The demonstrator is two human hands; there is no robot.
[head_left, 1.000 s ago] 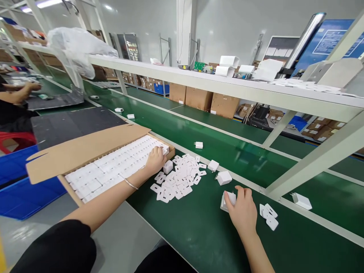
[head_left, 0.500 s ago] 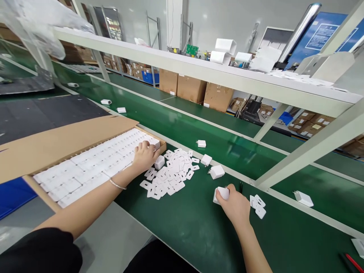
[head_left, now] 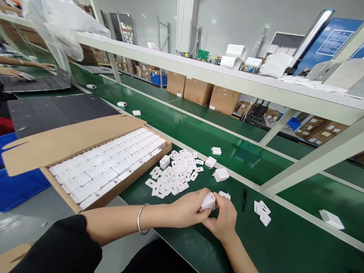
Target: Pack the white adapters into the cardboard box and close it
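A white plug-in charger point(head_left: 208, 201) is held over the green bench between my two hands. My left hand point(head_left: 189, 207) closes its fingers around one side of it. On the other side, the fingers of my right hand point(head_left: 224, 218) press against the same charger. Partly hidden behind my right fingers, another charger point(head_left: 225, 195) rests on the bench. Left of my hands lies a heap of flat white pieces with slots point(head_left: 174, 172). One charger point(head_left: 164, 162) stands at the heap's edge, beside an open carton point(head_left: 125, 189) packed with rows of white chargers.
Black tweezers point(head_left: 245, 198) and several loose slotted pieces point(head_left: 262, 212) lie to the right. More chargers point(head_left: 221, 174) sit along the bench's back rail and on the green conveyor point(head_left: 182, 125). A shelf point(head_left: 193, 62) spans above. At far left are a co-worker's hands point(head_left: 17, 72).
My left hand has left the carton and come right to the middle. My right hand has moved slightly left, and both now grip one charger. The camera view has shifted a little left.
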